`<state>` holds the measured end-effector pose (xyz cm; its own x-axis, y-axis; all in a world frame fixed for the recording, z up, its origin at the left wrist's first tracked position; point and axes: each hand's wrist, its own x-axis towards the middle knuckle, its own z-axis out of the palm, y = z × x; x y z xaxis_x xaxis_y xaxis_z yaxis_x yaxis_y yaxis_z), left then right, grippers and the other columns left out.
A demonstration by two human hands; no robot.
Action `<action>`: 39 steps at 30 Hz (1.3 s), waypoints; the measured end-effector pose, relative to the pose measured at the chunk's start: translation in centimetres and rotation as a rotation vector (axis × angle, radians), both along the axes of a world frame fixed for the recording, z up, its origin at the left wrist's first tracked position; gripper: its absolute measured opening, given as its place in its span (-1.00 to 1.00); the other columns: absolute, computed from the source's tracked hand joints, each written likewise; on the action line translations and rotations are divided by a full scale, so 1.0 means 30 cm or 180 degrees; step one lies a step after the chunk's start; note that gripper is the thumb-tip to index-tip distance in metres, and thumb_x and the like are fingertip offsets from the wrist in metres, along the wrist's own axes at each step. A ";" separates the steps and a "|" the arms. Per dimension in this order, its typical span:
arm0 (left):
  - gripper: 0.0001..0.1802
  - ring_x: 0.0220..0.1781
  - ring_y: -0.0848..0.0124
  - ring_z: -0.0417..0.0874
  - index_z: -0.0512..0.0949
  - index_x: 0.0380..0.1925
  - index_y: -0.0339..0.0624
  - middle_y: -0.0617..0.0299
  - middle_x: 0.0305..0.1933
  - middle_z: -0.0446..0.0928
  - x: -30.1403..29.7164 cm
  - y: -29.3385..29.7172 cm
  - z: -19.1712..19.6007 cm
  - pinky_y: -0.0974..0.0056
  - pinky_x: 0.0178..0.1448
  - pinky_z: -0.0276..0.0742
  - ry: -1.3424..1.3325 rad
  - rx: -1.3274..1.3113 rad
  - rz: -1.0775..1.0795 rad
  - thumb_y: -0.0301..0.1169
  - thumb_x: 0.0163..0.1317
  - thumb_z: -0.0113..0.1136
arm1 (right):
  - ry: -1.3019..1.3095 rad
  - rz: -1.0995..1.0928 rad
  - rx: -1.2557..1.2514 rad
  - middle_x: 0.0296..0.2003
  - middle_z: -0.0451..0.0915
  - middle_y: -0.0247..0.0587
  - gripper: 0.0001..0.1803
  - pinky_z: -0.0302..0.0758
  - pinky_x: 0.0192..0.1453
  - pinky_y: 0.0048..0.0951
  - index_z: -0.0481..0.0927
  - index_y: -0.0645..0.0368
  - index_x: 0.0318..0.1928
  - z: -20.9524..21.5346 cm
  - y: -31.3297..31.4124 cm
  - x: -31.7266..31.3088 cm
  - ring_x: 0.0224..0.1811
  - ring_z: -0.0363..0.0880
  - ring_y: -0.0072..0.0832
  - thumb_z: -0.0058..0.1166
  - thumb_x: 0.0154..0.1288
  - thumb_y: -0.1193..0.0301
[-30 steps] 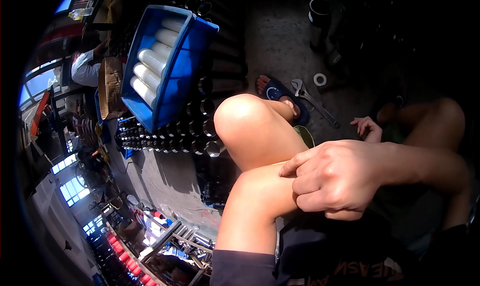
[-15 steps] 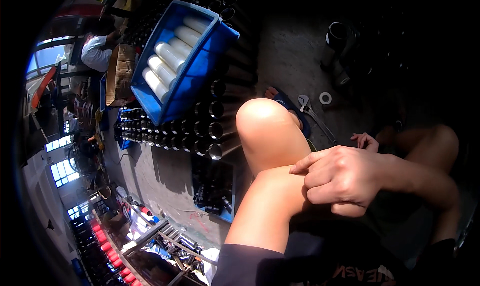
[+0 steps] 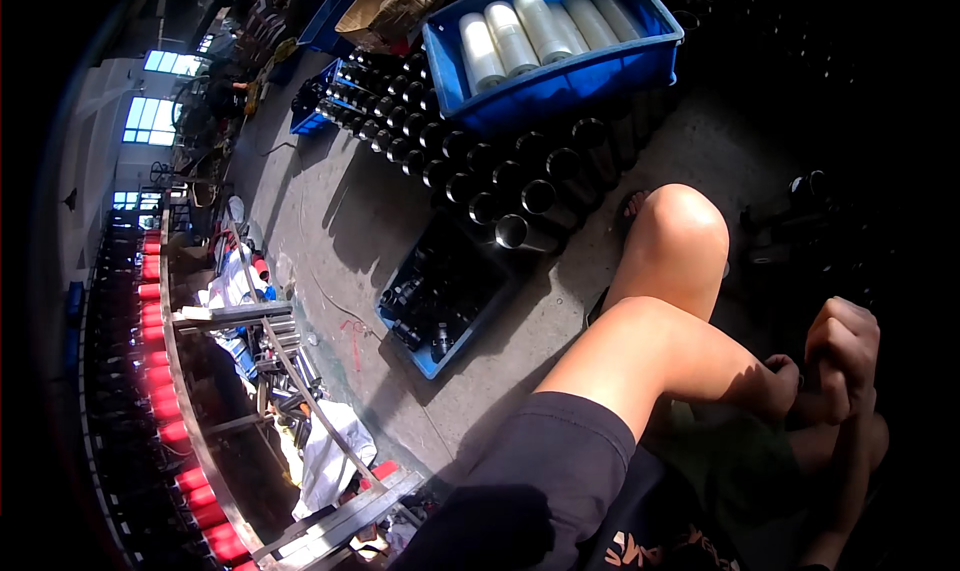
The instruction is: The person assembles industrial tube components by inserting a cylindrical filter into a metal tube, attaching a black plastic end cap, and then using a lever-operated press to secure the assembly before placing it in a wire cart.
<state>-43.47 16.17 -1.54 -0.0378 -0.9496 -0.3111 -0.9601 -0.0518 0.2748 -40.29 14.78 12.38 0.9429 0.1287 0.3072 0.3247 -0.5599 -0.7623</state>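
Observation:
My left arm is bent across my bare knee [image 3: 690,226], and its hand reaches into the shade at the right. The fingers of my left hand [image 3: 782,383] are curled. Close beside it, my right hand [image 3: 845,346] is raised and closed like a fist, back of the hand upward. Whatever the two hands hold, if anything, is lost in the shadow. Beyond the knee stand rows of dark metal tubes [image 3: 540,196] with bright rims. A blue crate [image 3: 560,96] with several whitish cylinders [image 3: 542,29] rests over them.
A blue tray [image 3: 432,369] of small dark parts lies on the concrete floor [image 3: 460,401]. Farther left, a metal frame [image 3: 235,313] stands among heaped scrap, with red cylinders [image 3: 160,376] in a row behind it. A cardboard box [image 3: 395,11] sits beyond the crate.
My view has swung to the left. The right hand has come away from my left forearm and now sits raised beside the left hand. The wrench and ring on the floor no longer show.

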 end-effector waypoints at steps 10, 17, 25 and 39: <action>-0.70 -0.35 0.29 0.56 0.51 -0.55 -0.22 0.17 -0.37 0.54 0.345 0.705 0.322 0.24 -0.26 0.47 0.2308 -0.4138 0.2612 -0.36 0.24 0.41 | 0.0324 -0.0569 -0.1412 -0.21 0.60 -0.11 -0.84 0.50 0.01 -0.38 0.54 0.28 -0.04 -0.226 -0.415 0.016 -0.13 0.64 -0.27 0.07 0.40 0.61; -0.39 0.06 0.20 0.66 0.49 0.17 -0.43 -0.08 0.09 0.59 0.301 2.036 -0.686 0.20 0.17 0.59 0.0596 -0.3209 0.9459 -0.35 0.18 0.47 | 0.0908 -0.0535 -0.1349 -0.32 0.59 -0.11 -0.85 0.50 -0.05 -0.39 0.54 0.30 -0.07 -0.509 -0.521 -0.057 -0.23 0.61 -0.36 0.11 0.37 0.58; -0.56 -0.32 0.08 0.69 0.64 0.01 -0.28 -0.02 -0.18 0.68 0.185 2.393 -0.870 0.17 -0.42 0.60 0.1755 -0.3103 0.9918 -0.08 0.48 0.19 | 0.0857 -0.0681 -0.1483 -0.33 0.63 -0.03 -0.86 0.56 -0.14 -0.30 0.58 0.30 -0.19 -0.408 -0.500 -0.068 -0.24 0.70 -0.18 0.19 0.25 0.55; -0.20 0.33 0.08 0.61 0.55 0.26 -0.23 -0.14 0.24 0.62 0.357 2.027 -0.685 0.10 0.40 0.49 0.0608 -0.0067 0.6803 -0.09 0.01 0.49 | 0.0190 -0.0794 -0.1341 -0.29 0.64 -0.03 -0.85 0.57 -0.08 -0.30 0.59 0.31 -0.15 -0.257 -0.401 0.000 -0.21 0.68 -0.15 0.19 0.26 0.56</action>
